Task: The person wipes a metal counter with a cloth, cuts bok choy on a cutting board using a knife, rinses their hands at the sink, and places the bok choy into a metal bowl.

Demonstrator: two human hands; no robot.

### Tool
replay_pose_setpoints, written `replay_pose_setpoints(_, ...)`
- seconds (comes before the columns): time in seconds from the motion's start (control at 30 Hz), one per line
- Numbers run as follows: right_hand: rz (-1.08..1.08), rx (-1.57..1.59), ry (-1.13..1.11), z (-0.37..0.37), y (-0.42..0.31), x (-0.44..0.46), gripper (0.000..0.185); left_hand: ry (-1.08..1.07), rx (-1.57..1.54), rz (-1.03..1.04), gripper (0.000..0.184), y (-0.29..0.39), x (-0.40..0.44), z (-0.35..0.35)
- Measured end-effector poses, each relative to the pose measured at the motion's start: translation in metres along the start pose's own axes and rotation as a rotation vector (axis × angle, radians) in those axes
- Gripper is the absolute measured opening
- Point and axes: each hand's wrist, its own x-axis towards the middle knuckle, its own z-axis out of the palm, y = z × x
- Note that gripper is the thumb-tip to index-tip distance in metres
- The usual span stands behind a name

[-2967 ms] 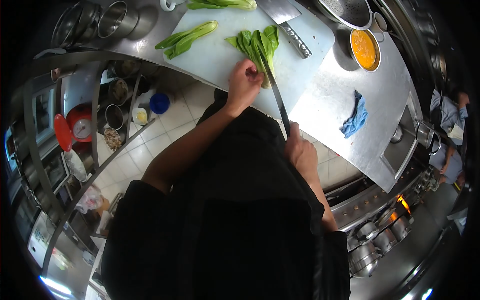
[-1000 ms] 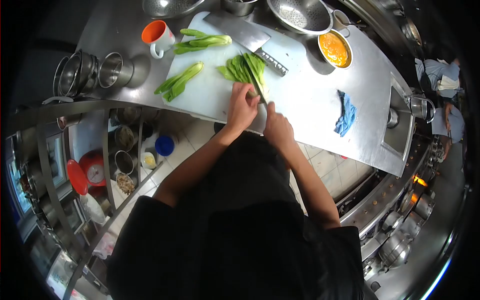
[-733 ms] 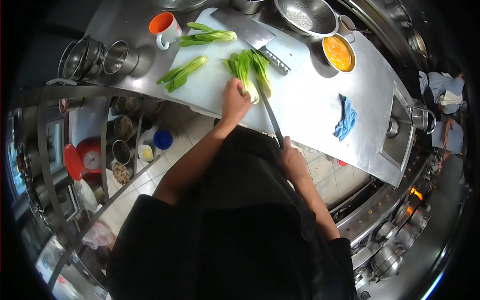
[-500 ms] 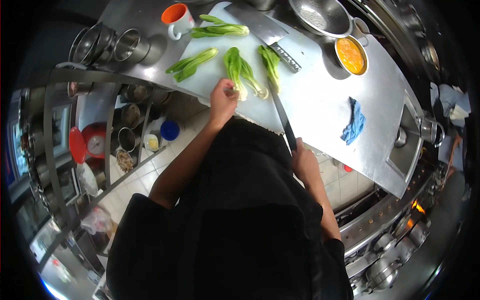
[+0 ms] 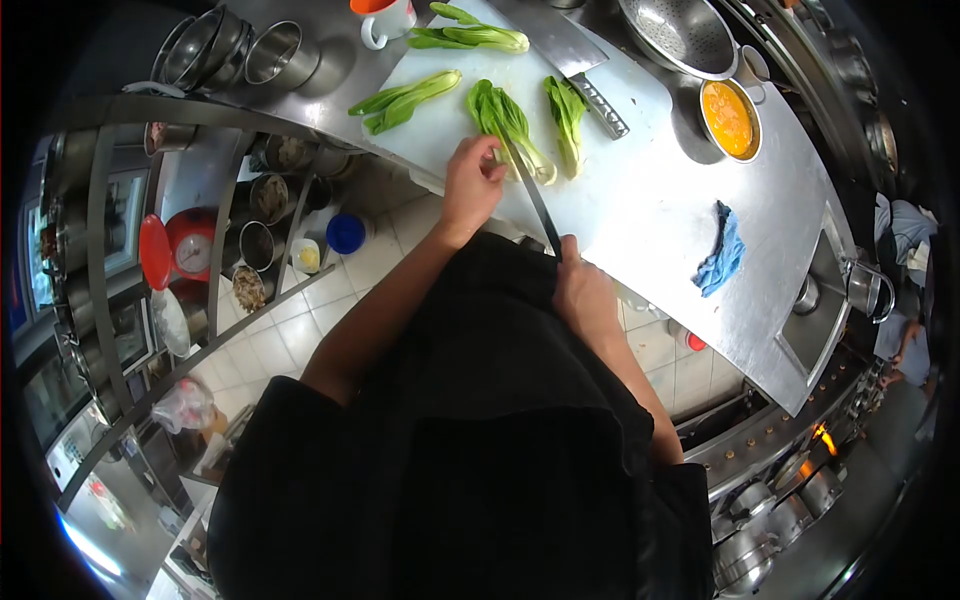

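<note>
right hand (image 5: 588,303), one: grip clasping the knife (image 5: 541,210). left hand (image 5: 470,190), one: fingers curling at seven o'clock of the middle greens (image 5: 520,130); whether that grip is holding them, cannot tell. middle greens, on cutting board (image 5: 640,85): blade now lying over them, having shifted from beside the parted piece (image 5: 567,120), resting apart at three o'clock; cutting is seemingly passing to this clump. cleaver (image 5: 562,46): lying at one o'clock, unchanged.
</note>
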Motion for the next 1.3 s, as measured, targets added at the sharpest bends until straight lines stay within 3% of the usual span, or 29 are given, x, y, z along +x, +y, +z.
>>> replay_pose_setpoints(0.07,-0.003,0.024,0.001,-0.004,-0.004,0.005,0.032,-0.021,0.09,0.078,0.032,0.009,0.002,-0.002)
replay_pose_setpoints(0.23,-0.018,0.038,0.025,-0.009,-0.016,0.019,0.023,-0.065,0.129,0.072,0.028,0.01,0.003,-0.005)
replay_pose_setpoints(0.3,0.016,-0.016,-0.025,-0.009,-0.022,0.028,0.041,-0.064,0.146,0.096,0.028,0.01,0.01,-0.005)
replay_pose_setpoints(0.57,0.003,-0.043,-0.054,-0.013,-0.036,0.062,0.04,-0.132,0.151,0.091,0.025,0.02,0.017,-0.014)
replay_pose_setpoints(0.63,-0.12,0.087,0.053,-0.001,-0.034,0.079,0.032,-0.181,0.153,0.062,0.024,0.016,0.011,-0.015)
replay_pose_setpoints(0.87,-0.08,0.134,0.133,0.005,-0.029,0.092,0.038,-0.118,0.07,0.06,0.021,0.005,0.011,-0.008)
replay_pose_setpoints(0.93,-0.093,0.165,0.004,0.0,-0.013,0.084,0.036,-0.143,0.105,0.074,0.029,0.003,0.012,-0.013)
replay_pose_setpoints(1.07,-0.063,0.331,0.15,-0.031,0.022,0.022,0.04,-0.242,0.085,0.128,0.042,0.006,0.008,-0.027)
replay_pose_setpoints(1.13,0.044,0.409,0.166,-0.045,0.036,0.001,0.042,-0.269,0.298,0.335,0.053,0.028,0.012,-0.035)
replay_pose_setpoints(1.17,0.07,0.373,0.215,-0.04,0.046,-0.004,0.039,-0.288,0.301,0.336,0.053,0.032,0.018,-0.035)
replay_pose_setpoints(1.23,0.066,0.326,0.188,-0.037,0.056,-0.011,0.036,-0.498,0.58,0.631,0.065,0.036,0.036,-0.031)
replay_pose_setpoints(1.3,0.107,0.362,0.211,-0.031,0.056,-0.018,0.034,-0.623,0.695,0.703,0.063,0.045,0.048,-0.028)
